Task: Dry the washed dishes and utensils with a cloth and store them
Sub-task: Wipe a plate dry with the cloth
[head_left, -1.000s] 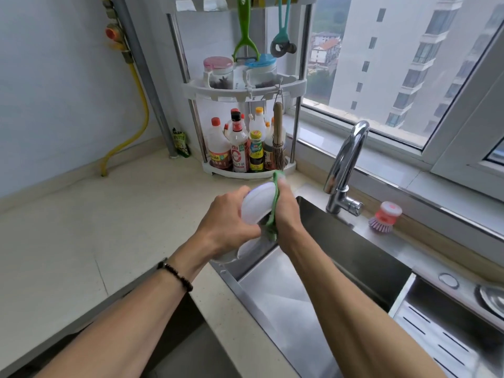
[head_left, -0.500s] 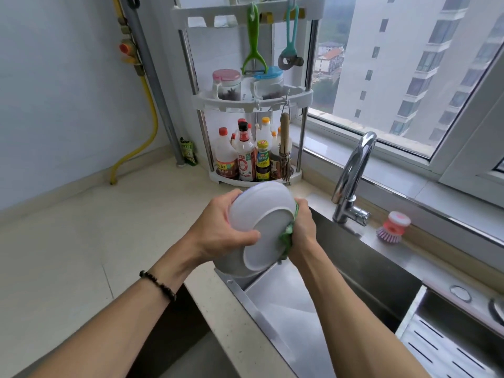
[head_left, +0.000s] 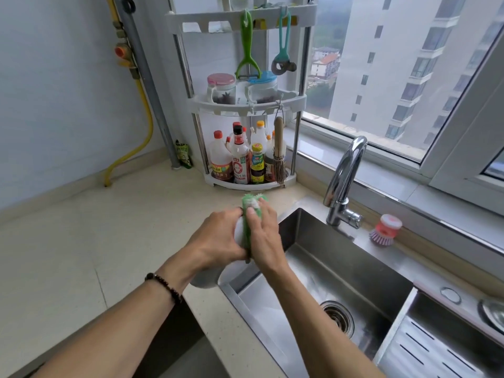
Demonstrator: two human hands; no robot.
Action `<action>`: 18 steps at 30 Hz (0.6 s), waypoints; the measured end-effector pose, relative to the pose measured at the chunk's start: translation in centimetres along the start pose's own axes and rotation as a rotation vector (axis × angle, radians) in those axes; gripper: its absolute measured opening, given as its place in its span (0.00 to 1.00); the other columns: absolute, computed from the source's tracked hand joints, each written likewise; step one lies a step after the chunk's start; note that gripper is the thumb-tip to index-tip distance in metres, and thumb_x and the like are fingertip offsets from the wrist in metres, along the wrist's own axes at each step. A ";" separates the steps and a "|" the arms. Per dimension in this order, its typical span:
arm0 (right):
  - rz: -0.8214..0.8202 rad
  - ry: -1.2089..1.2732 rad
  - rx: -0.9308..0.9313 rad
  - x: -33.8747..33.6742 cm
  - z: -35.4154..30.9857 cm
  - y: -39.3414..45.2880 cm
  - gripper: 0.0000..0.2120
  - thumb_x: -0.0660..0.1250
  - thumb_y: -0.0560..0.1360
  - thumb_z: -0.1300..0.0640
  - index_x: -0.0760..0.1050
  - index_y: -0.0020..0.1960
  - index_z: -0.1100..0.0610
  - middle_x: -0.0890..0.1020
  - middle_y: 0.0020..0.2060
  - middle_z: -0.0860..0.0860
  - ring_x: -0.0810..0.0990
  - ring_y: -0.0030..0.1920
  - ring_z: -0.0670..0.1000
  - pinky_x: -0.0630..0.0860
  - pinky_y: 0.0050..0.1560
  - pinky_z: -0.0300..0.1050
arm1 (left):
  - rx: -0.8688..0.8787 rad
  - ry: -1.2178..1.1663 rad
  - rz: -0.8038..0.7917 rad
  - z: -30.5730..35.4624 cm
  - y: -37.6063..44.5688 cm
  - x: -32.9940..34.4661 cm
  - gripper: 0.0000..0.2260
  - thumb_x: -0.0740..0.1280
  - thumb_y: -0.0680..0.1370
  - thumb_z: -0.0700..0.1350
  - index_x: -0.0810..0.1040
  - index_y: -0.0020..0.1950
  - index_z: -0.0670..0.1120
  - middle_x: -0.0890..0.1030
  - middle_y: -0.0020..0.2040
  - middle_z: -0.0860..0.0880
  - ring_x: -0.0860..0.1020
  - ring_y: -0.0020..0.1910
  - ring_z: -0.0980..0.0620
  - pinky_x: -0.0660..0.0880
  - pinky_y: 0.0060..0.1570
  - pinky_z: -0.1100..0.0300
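Note:
A white bowl [head_left: 207, 278] is held on edge above the left rim of the steel sink [head_left: 341, 268]. My left hand [head_left: 218, 238] grips its rim from the left, fingers curled over the top. My right hand [head_left: 263, 236] presses a green cloth [head_left: 249, 214] against the bowl's other face, fingers spread over the cloth. Most of the bowl is hidden behind both hands; only its lower curve and a sliver near the cloth show.
A chrome tap [head_left: 345, 181] stands behind the sink with a pink dish brush [head_left: 384, 230] to its right. A white corner rack [head_left: 245, 105] with sauce bottles, jars and hanging peelers fills the back corner. Beige countertop [head_left: 81, 255] spreads left. A slotted drain tray [head_left: 436, 347] sits lower right.
The bowl has turned from showing its base to edge-on. My right hand with the cloth moved up over the bowl's face, and the cloth now pokes out above the hands.

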State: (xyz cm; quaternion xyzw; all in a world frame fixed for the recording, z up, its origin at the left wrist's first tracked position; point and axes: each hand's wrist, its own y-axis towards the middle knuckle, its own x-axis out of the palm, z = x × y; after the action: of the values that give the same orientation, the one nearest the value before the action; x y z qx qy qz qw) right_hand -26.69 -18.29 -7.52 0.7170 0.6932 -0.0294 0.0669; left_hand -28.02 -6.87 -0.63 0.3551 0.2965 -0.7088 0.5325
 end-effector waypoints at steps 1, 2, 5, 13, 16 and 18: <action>0.004 0.121 0.095 -0.4 -0.4 0.3 0.16 0.54 0.81 0.39 0.74 0.60 0.44 0.75 0.62 0.55 0.77 0.62 0.52 0.75 0.64 0.56 | 0.025 0.040 0.004 0.0 -0.2 0.1 0.21 0.79 0.65 0.41 0.74 0.53 0.52 0.80 0.47 0.52 0.79 0.42 0.52 0.71 0.35 0.69; 0.011 0.211 0.180 -0.7 -0.4 0.7 0.17 0.54 0.82 0.38 0.75 0.56 0.47 0.78 0.55 0.57 0.81 0.52 0.53 0.80 0.52 0.56 | 0.029 0.052 0.018 0.0 -0.5 0.2 0.21 0.78 0.66 0.41 0.73 0.53 0.52 0.78 0.46 0.52 0.78 0.41 0.53 0.69 0.32 0.71; -0.038 0.116 0.062 -0.5 -0.8 0.6 0.20 0.53 0.81 0.39 0.71 0.67 0.45 0.71 0.68 0.55 0.73 0.67 0.50 0.72 0.67 0.51 | -0.006 -0.015 0.106 0.0 -0.5 -0.2 0.21 0.79 0.67 0.42 0.74 0.55 0.50 0.79 0.47 0.51 0.79 0.43 0.52 0.70 0.34 0.69; -0.021 0.285 0.133 -0.4 -1.1 2.0 0.22 0.55 0.78 0.34 0.75 0.61 0.47 0.79 0.56 0.50 0.80 0.59 0.52 0.78 0.57 0.49 | -0.005 -0.008 0.151 0.4 -0.7 0.0 0.21 0.78 0.68 0.43 0.74 0.57 0.47 0.79 0.49 0.49 0.79 0.44 0.48 0.70 0.34 0.66; -0.059 0.108 0.035 0.3 -0.1 1.2 0.24 0.53 0.76 0.30 0.65 0.68 0.35 0.67 0.71 0.47 0.67 0.73 0.50 0.69 0.71 0.56 | -0.026 0.016 0.163 0.4 -0.4 -0.1 0.21 0.78 0.68 0.44 0.73 0.56 0.48 0.80 0.49 0.49 0.78 0.44 0.48 0.70 0.35 0.64; -0.126 0.268 0.215 -0.3 0.3 1.8 0.31 0.54 0.72 0.23 0.73 0.63 0.42 0.77 0.63 0.57 0.79 0.57 0.53 0.79 0.49 0.51 | 0.009 0.056 0.123 0.4 -0.5 -0.1 0.22 0.78 0.68 0.44 0.74 0.59 0.47 0.78 0.49 0.49 0.78 0.44 0.48 0.70 0.35 0.66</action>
State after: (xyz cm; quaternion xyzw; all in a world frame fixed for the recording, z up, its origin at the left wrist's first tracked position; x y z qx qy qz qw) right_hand -24.92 -18.68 -7.67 0.6729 0.7322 -0.0117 -0.1049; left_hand -28.57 -6.98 -0.32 0.3948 0.2854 -0.6658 0.5651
